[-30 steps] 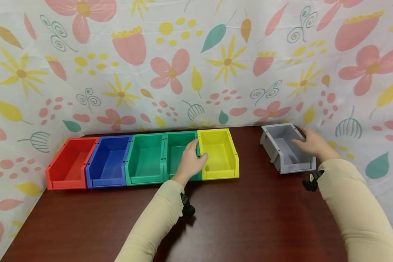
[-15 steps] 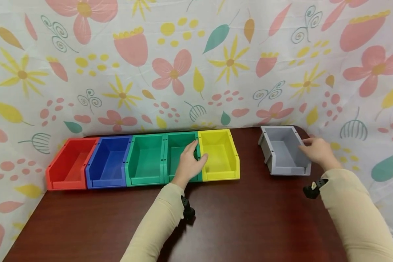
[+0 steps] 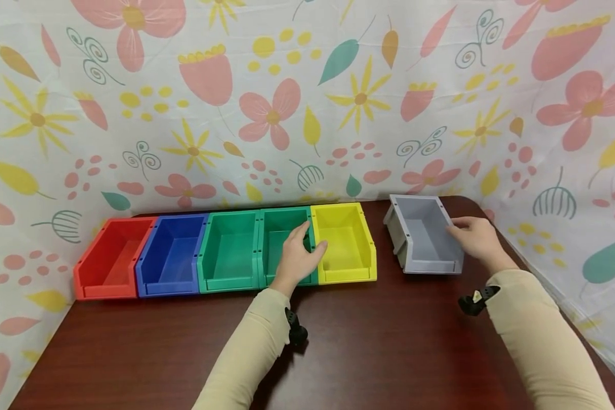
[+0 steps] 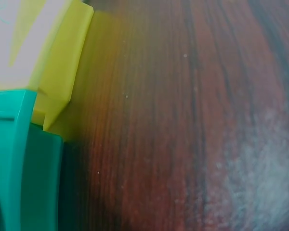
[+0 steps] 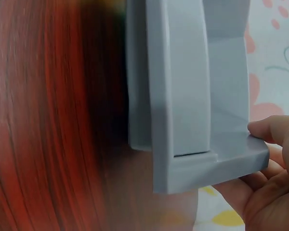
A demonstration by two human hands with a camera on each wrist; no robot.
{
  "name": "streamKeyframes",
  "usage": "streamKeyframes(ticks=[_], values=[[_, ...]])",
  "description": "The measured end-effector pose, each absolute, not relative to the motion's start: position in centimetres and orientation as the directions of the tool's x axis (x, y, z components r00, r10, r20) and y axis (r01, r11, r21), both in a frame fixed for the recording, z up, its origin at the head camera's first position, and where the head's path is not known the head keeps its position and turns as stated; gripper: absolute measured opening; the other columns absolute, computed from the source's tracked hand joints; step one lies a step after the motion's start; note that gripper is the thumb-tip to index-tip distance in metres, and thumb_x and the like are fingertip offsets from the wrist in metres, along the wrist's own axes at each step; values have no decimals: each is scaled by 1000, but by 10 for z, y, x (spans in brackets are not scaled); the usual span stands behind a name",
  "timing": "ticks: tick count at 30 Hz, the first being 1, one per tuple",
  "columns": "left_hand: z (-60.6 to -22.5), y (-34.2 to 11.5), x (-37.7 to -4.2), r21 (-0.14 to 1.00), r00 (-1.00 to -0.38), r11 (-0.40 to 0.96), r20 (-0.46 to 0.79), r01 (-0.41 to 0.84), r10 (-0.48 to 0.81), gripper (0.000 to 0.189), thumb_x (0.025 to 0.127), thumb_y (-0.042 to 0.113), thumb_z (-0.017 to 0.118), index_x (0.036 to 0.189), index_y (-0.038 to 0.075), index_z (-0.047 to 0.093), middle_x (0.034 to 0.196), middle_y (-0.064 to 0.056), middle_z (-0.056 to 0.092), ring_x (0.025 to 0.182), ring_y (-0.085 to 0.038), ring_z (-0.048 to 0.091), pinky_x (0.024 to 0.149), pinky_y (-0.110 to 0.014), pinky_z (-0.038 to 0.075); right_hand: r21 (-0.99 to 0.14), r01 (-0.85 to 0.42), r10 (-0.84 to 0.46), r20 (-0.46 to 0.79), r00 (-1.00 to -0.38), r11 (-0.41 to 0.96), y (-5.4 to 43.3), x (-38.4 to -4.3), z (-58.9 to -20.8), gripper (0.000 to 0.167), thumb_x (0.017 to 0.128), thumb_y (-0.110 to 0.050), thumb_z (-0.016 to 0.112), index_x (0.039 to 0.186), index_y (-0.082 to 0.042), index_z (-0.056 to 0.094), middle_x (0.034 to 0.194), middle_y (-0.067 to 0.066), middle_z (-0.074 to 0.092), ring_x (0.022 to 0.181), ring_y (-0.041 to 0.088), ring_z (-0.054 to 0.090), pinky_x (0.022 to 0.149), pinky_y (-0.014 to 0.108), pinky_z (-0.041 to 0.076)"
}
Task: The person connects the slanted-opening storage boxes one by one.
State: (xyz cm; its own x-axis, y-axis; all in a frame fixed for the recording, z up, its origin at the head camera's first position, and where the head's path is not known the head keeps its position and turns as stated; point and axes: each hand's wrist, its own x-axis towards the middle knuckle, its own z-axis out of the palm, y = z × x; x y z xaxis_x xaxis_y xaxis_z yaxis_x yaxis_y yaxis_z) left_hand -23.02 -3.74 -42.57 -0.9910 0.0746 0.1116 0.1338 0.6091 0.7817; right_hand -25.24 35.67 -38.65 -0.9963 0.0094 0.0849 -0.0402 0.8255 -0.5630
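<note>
A grey plastic bin (image 3: pixel 427 233) stands at the right, apart from the row of bins. My right hand (image 3: pixel 478 242) pinches its right side wall, thumb over the inside and the other fingers outside, as the right wrist view shows on the grey wall (image 5: pixel 185 96). My left hand (image 3: pixel 298 256) lies over the rim where a green bin (image 3: pixel 274 233) meets the yellow bin (image 3: pixel 340 242). Its thumb points across the yellow one, and its fingers stretch toward the back of the green one. Only a sliver of that hand shows in the left wrist view, beside the green bin (image 4: pixel 41 178).
Further left in the row come another green bin (image 3: pixel 230 245), a blue bin (image 3: pixel 171 253) and a red bin (image 3: pixel 114 259). All stand on a dark wooden table (image 3: pixel 369 341). A flowered cloth (image 3: pixel 287 114) hangs behind. A gap separates yellow from grey.
The grey bin has slid left toward the yellow one, with my right hand moving along and gripping its right wall. My left hand and the row have stayed put.
</note>
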Motion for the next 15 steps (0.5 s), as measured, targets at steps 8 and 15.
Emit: streamKeyframes(ticks=[8, 15], values=[[-427, -38, -232, 788, -992, 602, 107, 128, 71, 71, 88, 49, 56, 148, 19, 33, 152, -6, 34, 138, -29, 34, 106, -49, 38, -669, -39, 17, 77, -997, 743, 335, -252, -386, 46, 93, -27, 55, 122, 9, 58, 107, 32, 64, 68, -14, 51, 58, 16, 46], [-427, -38, -233, 792, -991, 596, 114, 133, 69, 71, 88, 48, 58, 148, 17, 34, 151, -7, 35, 138, -29, 35, 106, -49, 39, -724, -56, 1, 78, -997, 687, 321, -252, -383, 46, 94, -26, 54, 123, 10, 57, 109, 34, 62, 68, -11, 55, 58, 15, 48]])
